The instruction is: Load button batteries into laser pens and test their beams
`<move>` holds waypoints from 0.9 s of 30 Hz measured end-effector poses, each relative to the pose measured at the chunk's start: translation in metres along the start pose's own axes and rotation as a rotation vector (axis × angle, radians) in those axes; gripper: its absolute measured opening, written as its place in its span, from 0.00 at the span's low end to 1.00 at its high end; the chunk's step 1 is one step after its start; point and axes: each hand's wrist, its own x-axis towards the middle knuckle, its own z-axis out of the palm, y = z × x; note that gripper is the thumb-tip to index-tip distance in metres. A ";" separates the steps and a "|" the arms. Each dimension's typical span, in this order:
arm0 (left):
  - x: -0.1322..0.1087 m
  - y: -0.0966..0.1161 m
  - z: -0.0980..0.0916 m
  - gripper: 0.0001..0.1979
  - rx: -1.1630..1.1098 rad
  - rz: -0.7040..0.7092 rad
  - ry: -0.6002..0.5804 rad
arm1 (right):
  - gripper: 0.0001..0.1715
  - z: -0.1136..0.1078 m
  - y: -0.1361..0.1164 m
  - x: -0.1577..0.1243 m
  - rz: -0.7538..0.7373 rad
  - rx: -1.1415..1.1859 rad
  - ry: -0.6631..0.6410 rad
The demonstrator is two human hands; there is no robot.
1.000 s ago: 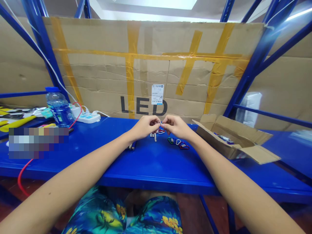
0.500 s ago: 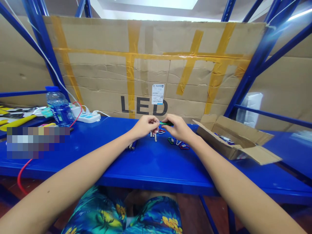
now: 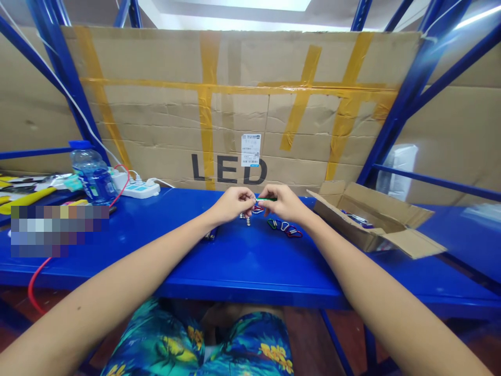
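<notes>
My right hand (image 3: 282, 202) grips a slim green metallic tube (image 3: 267, 198), held level over the blue table. My left hand (image 3: 239, 201) is closed in a pinch at the tube's left end; what lies between its fingertips is too small to make out. Just below the hands lie several small silver pieces (image 3: 248, 221) in short rows, with red carabiners (image 3: 257, 209) partly hidden behind the fingers. A row of coloured carabiners (image 3: 285, 226), green, blue, silver and red, rests under my right wrist. Dark tubes with silver ends (image 3: 210, 235) show beside my left forearm.
An open cardboard box (image 3: 364, 237) with small shiny items stands at the right. A blue-capped bottle (image 3: 92, 175) and a white power strip (image 3: 141, 189) are at the left, near a red cable (image 3: 34, 277). A large cardboard sheet (image 3: 168, 120) backs the blue table (image 3: 250, 271).
The camera view has shifted slightly. Both hands stay together at the green tube, my right fingers slightly closer to the left fingertips.
</notes>
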 end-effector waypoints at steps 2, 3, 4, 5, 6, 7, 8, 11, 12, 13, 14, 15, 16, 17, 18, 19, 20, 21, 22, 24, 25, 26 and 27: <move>0.001 0.003 -0.001 0.02 0.014 -0.002 0.019 | 0.07 -0.002 -0.001 0.002 -0.032 -0.018 0.010; 0.002 0.004 -0.002 0.02 0.024 0.004 0.046 | 0.08 -0.004 -0.001 0.003 -0.064 -0.041 0.025; 0.002 0.005 -0.003 0.02 0.036 0.014 0.080 | 0.10 -0.007 -0.001 0.004 -0.094 -0.068 0.049; 0.003 0.006 -0.005 0.02 0.050 0.032 0.119 | 0.12 -0.010 0.001 0.006 -0.114 -0.093 0.077; 0.004 0.007 -0.007 0.02 0.065 0.054 0.160 | 0.14 -0.013 0.003 0.007 -0.118 -0.114 0.119; 0.005 0.007 -0.009 0.02 0.080 0.074 0.200 | 0.14 -0.017 0.006 0.009 -0.104 -0.140 0.173; 0.005 0.007 -0.012 0.02 0.089 0.092 0.238 | 0.12 -0.020 0.010 0.010 -0.073 -0.166 0.226; 0.008 0.004 -0.020 0.02 0.066 0.139 0.347 | 0.07 -0.028 0.020 0.012 0.074 -0.336 0.284; 0.009 0.003 -0.022 0.03 0.035 0.150 0.379 | 0.07 -0.028 0.022 0.011 0.110 -0.414 0.220; 0.010 0.002 -0.024 0.03 0.000 0.159 0.405 | 0.07 -0.027 0.023 0.010 0.137 -0.487 0.132; 0.010 0.001 -0.025 0.03 -0.035 0.165 0.426 | 0.07 -0.025 0.024 0.009 0.154 -0.550 0.036; 0.011 0.001 -0.026 0.03 -0.066 0.169 0.441 | 0.09 -0.022 0.025 0.007 0.165 -0.602 -0.048; 0.011 0.001 -0.027 0.03 -0.089 0.171 0.449 | 0.11 -0.019 0.025 0.006 0.170 -0.645 -0.109; 0.011 0.001 -0.028 0.03 -0.108 0.172 0.450 | 0.12 -0.016 0.025 0.004 0.169 -0.683 -0.144; 0.011 0.001 -0.029 0.04 -0.125 0.171 0.447 | 0.14 -0.013 0.025 0.003 0.163 -0.711 -0.167; 0.011 0.001 -0.029 0.04 -0.142 0.167 0.442 | 0.16 -0.010 0.025 0.003 0.155 -0.731 -0.182; 0.011 0.001 -0.029 0.04 -0.159 0.162 0.435 | 0.18 -0.008 0.025 0.002 0.147 -0.742 -0.193; 0.011 0.001 -0.030 0.05 -0.178 0.157 0.426 | 0.19 -0.007 0.025 0.002 0.142 -0.743 -0.207; 0.011 0.000 -0.030 0.05 -0.196 0.153 0.417 | 0.20 -0.006 0.025 0.002 0.141 -0.740 -0.222; 0.011 0.000 -0.029 0.05 -0.232 0.146 0.402 | 0.19 -0.003 0.024 0.002 0.145 -0.727 -0.243; 0.011 0.001 -0.029 0.06 -0.251 0.141 0.398 | 0.18 -0.001 0.024 0.002 0.146 -0.717 -0.249; 0.011 0.001 -0.029 0.06 -0.271 0.136 0.396 | 0.16 0.000 0.022 0.002 0.146 -0.708 -0.254; 0.011 0.002 -0.029 0.06 -0.290 0.130 0.395 | 0.15 0.002 0.020 0.001 0.143 -0.699 -0.262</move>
